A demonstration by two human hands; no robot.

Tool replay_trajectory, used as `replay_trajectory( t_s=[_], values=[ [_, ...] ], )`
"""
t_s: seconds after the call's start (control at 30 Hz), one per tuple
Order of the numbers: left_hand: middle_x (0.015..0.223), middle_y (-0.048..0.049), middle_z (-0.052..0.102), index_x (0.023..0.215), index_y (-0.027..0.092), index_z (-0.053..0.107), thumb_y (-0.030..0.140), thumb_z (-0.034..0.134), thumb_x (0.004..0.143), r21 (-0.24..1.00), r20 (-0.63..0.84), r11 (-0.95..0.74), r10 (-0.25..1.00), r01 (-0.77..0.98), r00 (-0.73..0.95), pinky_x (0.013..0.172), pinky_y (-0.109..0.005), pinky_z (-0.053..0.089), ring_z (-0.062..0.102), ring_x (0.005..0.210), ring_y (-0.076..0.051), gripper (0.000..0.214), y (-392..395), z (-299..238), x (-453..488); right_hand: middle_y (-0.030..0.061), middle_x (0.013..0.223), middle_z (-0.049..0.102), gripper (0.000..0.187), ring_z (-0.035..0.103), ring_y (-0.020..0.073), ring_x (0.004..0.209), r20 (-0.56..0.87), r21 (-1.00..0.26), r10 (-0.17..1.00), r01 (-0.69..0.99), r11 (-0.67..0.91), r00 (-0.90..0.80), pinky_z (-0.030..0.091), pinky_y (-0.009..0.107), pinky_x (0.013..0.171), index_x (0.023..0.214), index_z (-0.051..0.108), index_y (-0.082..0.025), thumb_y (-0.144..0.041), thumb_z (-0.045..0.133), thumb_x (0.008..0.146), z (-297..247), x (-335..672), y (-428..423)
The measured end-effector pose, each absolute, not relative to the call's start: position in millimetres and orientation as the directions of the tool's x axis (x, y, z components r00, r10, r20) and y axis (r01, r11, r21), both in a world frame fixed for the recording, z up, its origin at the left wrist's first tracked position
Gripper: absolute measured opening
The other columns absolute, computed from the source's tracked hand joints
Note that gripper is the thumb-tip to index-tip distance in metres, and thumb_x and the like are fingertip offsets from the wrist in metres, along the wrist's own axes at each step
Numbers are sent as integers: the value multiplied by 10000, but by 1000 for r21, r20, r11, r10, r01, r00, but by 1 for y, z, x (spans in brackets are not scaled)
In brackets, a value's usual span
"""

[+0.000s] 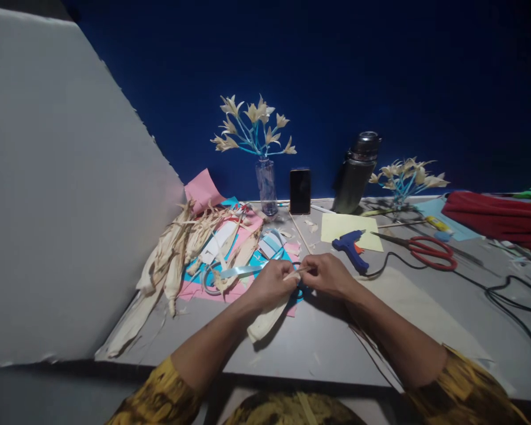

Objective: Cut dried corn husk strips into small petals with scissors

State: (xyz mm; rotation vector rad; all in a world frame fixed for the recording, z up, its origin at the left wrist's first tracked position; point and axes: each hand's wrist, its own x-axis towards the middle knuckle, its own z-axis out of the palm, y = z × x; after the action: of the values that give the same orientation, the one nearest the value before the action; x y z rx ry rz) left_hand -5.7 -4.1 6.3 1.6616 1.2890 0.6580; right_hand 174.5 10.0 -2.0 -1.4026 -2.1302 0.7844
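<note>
My left hand (274, 284) is closed on a pale corn husk (268, 323), whose wide end hangs down below my fingers toward the table's front. My right hand (330, 275) meets it at the narrow end, thumb and fingertips pinched together on the husk's tip. Small dark and blue loops show just under my hands, too covered to name. Left of my hands lie a light blue ribbon (241, 270) and a heap of dried corn husks (177, 260) over pink and blue paper.
A blue glue gun (351, 249) rests by yellow paper (336, 227), its black cord trailing right past red-handled scissors (431, 251). Behind stand a glass vase (266, 183) of husk flowers (256, 118), a phone (300, 190) and a flask (358, 174). A white wall (71, 177) bounds the left.
</note>
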Motion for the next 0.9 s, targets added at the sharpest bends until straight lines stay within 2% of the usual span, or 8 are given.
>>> replay_trajectory(
  t_s=[0.13, 0.3, 0.43, 0.53, 0.67, 0.77, 0.83, 0.9],
  values=[
    [530, 63, 396, 611, 185, 480, 262, 569, 681, 896, -183, 49, 946, 442, 267, 484, -229, 240, 357, 515, -95, 137, -2, 1, -5, 42, 732, 732, 155, 627, 186, 674, 113, -561, 949, 770, 305, -294, 342, 261, 589, 764, 733, -202, -221, 579, 759, 2, 182, 15],
    [537, 58, 431, 626, 184, 499, 248, 563, 670, 896, -230, 104, 940, 432, 251, 473, -228, 249, 380, 501, -95, 101, -1, 0, -7, 54, 968, 751, 358, 660, 177, 774, 121, -821, 920, 483, 304, -372, 433, 244, 638, 1063, 708, -180, -169, 551, 742, 0, 189, 21],
    [525, 60, 406, 597, 180, 487, 274, 588, 680, 886, -197, 59, 946, 461, 258, 478, -224, 237, 356, 520, -92, 161, -5, 6, -4, 5, 675, 687, 126, 582, 151, 623, 92, -741, 909, 581, 335, -407, 359, 233, 565, 763, 720, -174, -238, 621, 720, -2, 178, 13],
    [515, 61, 398, 587, 180, 479, 273, 581, 684, 880, -207, 69, 946, 469, 248, 473, -222, 230, 344, 510, -86, 168, -6, 8, -1, 3, 614, 673, 136, 562, 141, 577, 100, -620, 919, 698, 357, -382, 304, 245, 551, 694, 719, -186, -247, 611, 749, -1, 174, 8],
    [499, 64, 406, 594, 187, 479, 275, 582, 664, 897, -236, 117, 943, 426, 237, 446, -222, 222, 341, 469, -83, 153, -3, 4, -2, 33, 751, 750, 193, 647, 181, 687, 132, -518, 940, 786, 337, -316, 348, 257, 600, 827, 765, -219, -212, 575, 790, 2, 185, 16],
    [505, 58, 429, 595, 179, 499, 241, 576, 642, 894, -252, 133, 939, 427, 236, 450, -216, 259, 385, 471, -88, 109, -2, 2, -4, 42, 880, 769, 253, 675, 192, 759, 165, -584, 959, 761, 283, -230, 415, 260, 653, 933, 755, -220, -186, 536, 812, 4, 197, 25],
    [507, 56, 434, 597, 179, 499, 223, 560, 647, 887, -252, 131, 941, 442, 228, 452, -215, 271, 394, 475, -90, 91, -2, 2, -5, 50, 1073, 753, 390, 683, 193, 865, 199, -668, 918, 638, 383, -342, 453, 257, 694, 1128, 705, -217, -153, 545, 778, 3, 199, 25],
    [501, 59, 416, 594, 182, 492, 209, 547, 653, 880, -243, 112, 941, 462, 235, 444, -216, 252, 370, 471, -87, 84, -2, 2, -5, 69, 1160, 727, 526, 671, 221, 969, 238, -641, 876, 609, 467, -420, 464, 277, 748, 1254, 650, -212, -157, 593, 733, 2, 193, 20]
  ],
)
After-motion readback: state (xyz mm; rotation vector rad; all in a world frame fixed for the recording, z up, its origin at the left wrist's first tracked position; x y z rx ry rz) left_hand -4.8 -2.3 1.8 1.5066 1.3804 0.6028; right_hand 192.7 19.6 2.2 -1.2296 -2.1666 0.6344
